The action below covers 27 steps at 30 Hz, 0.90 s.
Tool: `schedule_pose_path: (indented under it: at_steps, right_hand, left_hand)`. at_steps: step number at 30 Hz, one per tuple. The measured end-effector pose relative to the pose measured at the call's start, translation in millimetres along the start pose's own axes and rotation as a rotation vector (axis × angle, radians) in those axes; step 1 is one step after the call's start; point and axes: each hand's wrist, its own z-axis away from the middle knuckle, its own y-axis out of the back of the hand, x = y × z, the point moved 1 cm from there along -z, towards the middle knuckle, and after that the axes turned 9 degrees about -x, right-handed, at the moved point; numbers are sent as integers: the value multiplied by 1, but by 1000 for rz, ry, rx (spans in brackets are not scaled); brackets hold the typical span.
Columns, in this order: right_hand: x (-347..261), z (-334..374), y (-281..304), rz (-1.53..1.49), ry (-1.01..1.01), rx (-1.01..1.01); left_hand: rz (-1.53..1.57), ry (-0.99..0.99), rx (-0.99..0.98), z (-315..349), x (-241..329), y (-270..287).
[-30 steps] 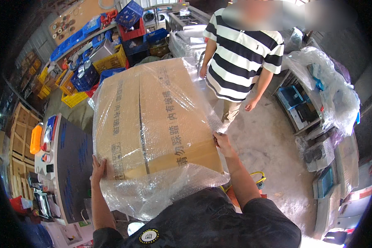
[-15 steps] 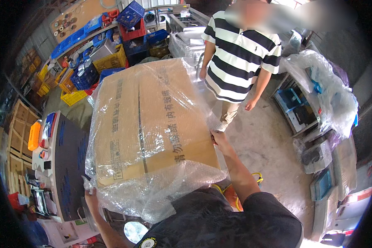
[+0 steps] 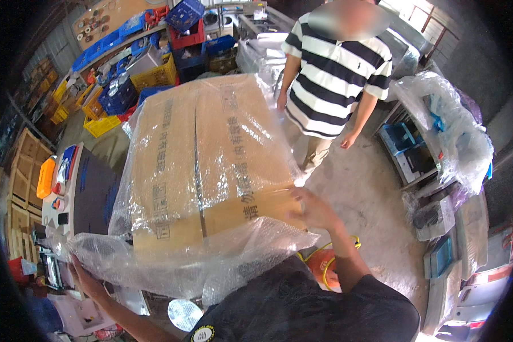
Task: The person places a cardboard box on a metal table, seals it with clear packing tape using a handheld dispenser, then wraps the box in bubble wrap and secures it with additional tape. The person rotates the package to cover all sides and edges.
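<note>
A large brown cardboard box (image 3: 205,165) fills the middle of the view, covered by a loose sheet of clear bubble wrap (image 3: 211,265). My right hand (image 3: 310,210) presses flat against the box's near right corner, over the plastic. My left hand (image 3: 85,279) is low at the left, gripping the hanging edge of the bubble wrap under the box's near left corner; its fingers are partly hidden by the plastic. A person in a black-and-white striped shirt (image 3: 333,85) stands beyond the box's far right side, arms down.
Blue, yellow and red plastic crates (image 3: 154,62) are stacked at the back left. A dark machine with an orange part (image 3: 68,182) stands at left. Plastic-covered shelving (image 3: 444,137) lines the right. A yellow cable and orange object (image 3: 325,262) lie on the concrete floor.
My left hand dropped from the box's left side to the wrap's lower edge. The bubble wrap now hangs further down over the near face. My right hand stays at the right corner.
</note>
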Motion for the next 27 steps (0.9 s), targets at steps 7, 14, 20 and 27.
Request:
schedule_pose_path:
  at_steps: [7,14,20,27]
  right_hand:
    - [-71,30,-57,-226,164,-507]
    - [-20,15,18,-44,208,366]
    - [112,-76,57,-1098,-55,519]
    - [178,-149,15,-353,-370,476]
  left_hand:
    - [-888,-436,-179,-74,99,-70]
    - [-1212,-574,55,-199,79,-120]
    - [-517,-268,-455,-360,-2,-172]
    - [-198,120,-447,-374,-104,-252]
